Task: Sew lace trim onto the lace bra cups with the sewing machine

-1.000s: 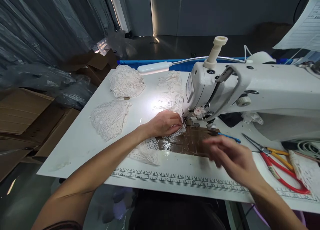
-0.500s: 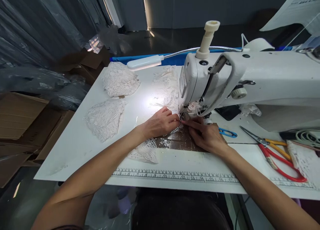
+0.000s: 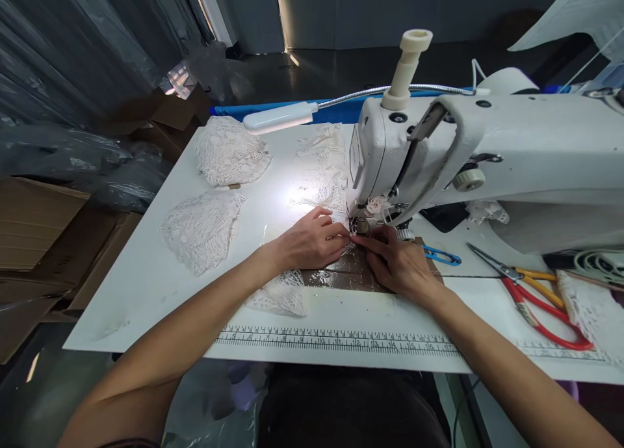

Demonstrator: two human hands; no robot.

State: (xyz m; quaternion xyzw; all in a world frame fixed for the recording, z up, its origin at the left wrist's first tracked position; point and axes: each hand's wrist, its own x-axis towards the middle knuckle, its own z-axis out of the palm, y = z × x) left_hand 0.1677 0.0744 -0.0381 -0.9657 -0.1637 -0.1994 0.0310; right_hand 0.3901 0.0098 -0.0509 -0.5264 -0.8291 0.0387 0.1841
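Note:
A white sewing machine stands on a white table. My left hand lies on a piece of white lace and presses it flat just left of the presser foot, fingers curled on the fabric. My right hand meets it from the right, fingertips pinching the lace edge at the foot. Both hands rest over a shiny brown taped patch on the machine bed. The lace trails toward the table's front edge.
Two heaps of lace pieces lie at the left, more lace behind the needle under a gooseneck lamp. Blue snips, red and yellow scissors lie right. A printed ruler runs along the front edge. Cardboard boxes stand left.
My right hand came in from the lower right, where it was blurred in the air, to the presser foot and now pinches the lace. The left hand stayed on the lace.

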